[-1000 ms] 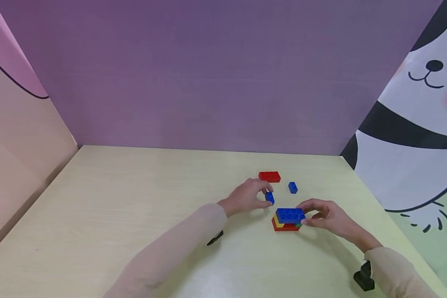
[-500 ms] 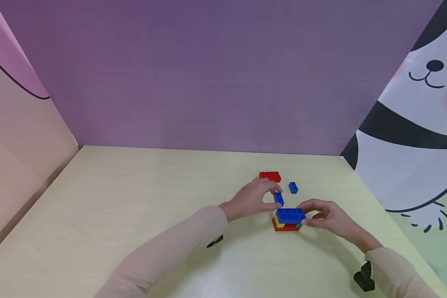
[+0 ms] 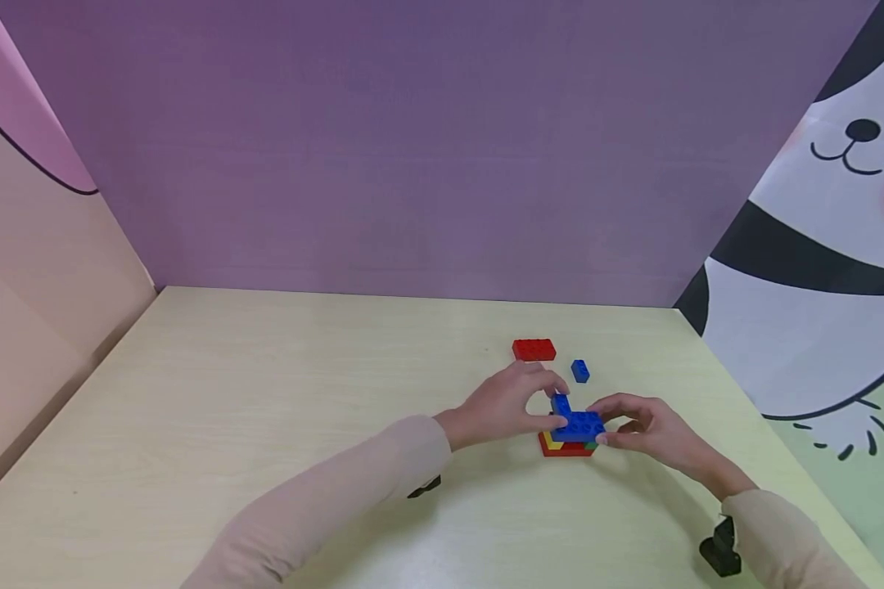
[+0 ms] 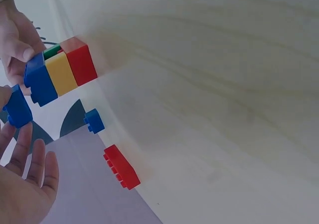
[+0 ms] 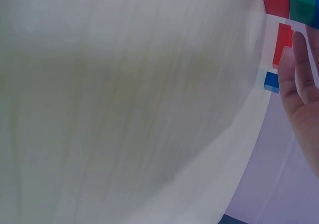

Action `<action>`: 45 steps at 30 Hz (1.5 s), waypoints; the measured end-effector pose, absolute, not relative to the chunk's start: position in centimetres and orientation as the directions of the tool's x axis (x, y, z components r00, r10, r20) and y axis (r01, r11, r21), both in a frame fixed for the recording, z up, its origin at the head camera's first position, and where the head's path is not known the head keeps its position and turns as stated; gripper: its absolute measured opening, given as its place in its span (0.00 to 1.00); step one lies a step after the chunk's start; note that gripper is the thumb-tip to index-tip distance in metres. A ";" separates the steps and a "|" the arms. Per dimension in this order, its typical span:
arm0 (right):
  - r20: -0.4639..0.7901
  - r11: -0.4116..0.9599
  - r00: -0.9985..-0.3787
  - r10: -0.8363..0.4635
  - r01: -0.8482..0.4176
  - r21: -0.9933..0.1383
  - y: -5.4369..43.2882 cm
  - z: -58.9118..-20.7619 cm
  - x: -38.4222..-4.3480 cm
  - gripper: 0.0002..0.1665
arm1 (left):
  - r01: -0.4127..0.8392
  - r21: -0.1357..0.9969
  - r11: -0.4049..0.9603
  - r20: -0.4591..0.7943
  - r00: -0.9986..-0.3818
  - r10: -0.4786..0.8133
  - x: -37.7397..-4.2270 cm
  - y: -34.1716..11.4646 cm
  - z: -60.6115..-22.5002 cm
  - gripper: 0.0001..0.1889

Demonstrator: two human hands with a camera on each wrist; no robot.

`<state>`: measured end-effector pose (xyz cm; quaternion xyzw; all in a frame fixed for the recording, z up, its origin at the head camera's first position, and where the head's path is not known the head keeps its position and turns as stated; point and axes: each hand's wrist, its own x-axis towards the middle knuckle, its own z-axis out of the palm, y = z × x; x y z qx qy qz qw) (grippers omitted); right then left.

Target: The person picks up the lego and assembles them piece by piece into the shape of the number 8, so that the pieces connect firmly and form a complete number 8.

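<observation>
My left hand point(image 3: 511, 401) pinches a small blue brick point(image 3: 561, 404) between thumb and fingers, over the left end of a brick stack. In the left wrist view this blue brick point(image 4: 19, 107) shows a slight gap from the stack. The stack has a large blue brick point(image 3: 580, 427) on top, a yellow brick point(image 4: 61, 73) and a green brick point(image 4: 52, 51) in the middle, and a red brick point(image 4: 79, 59) at the bottom. My right hand point(image 3: 644, 425) grips the right end of the large blue brick with thumb and fingers.
Behind the stack, a red brick point(image 3: 534, 350) and another small blue brick point(image 3: 579, 370) lie loose on the pale wooden table point(image 3: 302, 368). A purple panel point(image 3: 412, 164) rises along the table's far edge.
My left hand has carried the small blue brick rightward, from beside the stack to over its left end. The right hand and the stack have stayed in place.
</observation>
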<state>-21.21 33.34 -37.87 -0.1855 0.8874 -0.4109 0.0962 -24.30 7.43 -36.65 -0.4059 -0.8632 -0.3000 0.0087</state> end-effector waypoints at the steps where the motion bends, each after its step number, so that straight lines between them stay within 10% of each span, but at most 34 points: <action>1: -0.019 0.594 -0.913 -0.406 -0.249 -0.765 33.3 -37.9 -21.2 0.23 | 0.708 0.511 0.488 0.258 -0.667 0.698 -24.2 7.4 -36.7 0.22; 45: -0.012 0.567 -0.908 -0.418 -0.250 -0.785 33.4 -38.0 -21.3 0.23 | 0.667 0.532 0.521 0.259 -0.714 0.650 -23.2 7.9 -37.0 0.20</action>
